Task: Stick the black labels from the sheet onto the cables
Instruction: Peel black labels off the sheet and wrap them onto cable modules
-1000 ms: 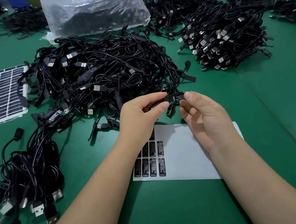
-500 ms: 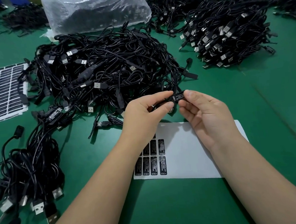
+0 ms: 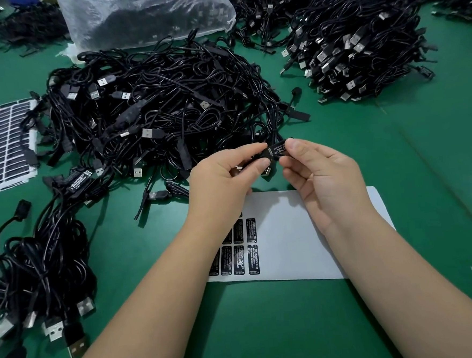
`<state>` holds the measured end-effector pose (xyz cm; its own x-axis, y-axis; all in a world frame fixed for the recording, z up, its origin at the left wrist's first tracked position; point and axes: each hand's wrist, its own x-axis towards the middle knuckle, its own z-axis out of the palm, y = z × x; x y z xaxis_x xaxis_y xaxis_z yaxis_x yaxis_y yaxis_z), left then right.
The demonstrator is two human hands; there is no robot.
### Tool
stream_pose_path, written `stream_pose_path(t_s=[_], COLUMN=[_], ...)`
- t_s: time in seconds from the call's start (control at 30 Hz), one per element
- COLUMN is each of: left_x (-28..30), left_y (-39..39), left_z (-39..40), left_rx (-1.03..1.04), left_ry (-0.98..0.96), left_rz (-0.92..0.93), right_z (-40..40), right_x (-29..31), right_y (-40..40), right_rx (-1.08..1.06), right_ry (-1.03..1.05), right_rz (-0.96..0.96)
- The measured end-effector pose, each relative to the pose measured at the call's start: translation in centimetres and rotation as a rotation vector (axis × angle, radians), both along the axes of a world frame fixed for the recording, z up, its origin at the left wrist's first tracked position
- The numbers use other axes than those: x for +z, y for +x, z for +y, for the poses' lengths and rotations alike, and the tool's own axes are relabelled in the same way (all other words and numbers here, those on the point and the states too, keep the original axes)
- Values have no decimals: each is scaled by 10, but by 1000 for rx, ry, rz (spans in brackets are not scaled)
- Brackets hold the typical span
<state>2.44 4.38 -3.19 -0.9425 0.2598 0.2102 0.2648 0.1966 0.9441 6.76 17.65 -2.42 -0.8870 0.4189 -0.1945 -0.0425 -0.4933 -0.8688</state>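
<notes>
Both hands meet above the far edge of the label sheet (image 3: 288,231): the left hand (image 3: 218,185) and the right hand (image 3: 324,178) each pinch the labelled cable (image 3: 276,150). Bare green table (image 3: 267,330) lies open near the forearms; a cable heap (image 3: 154,109) crowds the far side.

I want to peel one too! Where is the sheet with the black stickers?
The white sheet lies flat on the green table, near centre of the head view, under both wrists, stickers at its left end.

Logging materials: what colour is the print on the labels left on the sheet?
White lettering on black labels, on a white backing sheet; head view.
</notes>
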Motion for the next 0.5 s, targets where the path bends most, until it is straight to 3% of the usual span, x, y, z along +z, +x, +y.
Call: stream_pose_path(t_s=[0.5], left_x=[-3], left_y=[4], left_z=[4], left_rx=[5], left_ry=[1], left_rz=[-4], right_z=[-5], right_x=[1], right_y=[1], right_rx=[-96], right_ry=[51], right_rz=[-32])
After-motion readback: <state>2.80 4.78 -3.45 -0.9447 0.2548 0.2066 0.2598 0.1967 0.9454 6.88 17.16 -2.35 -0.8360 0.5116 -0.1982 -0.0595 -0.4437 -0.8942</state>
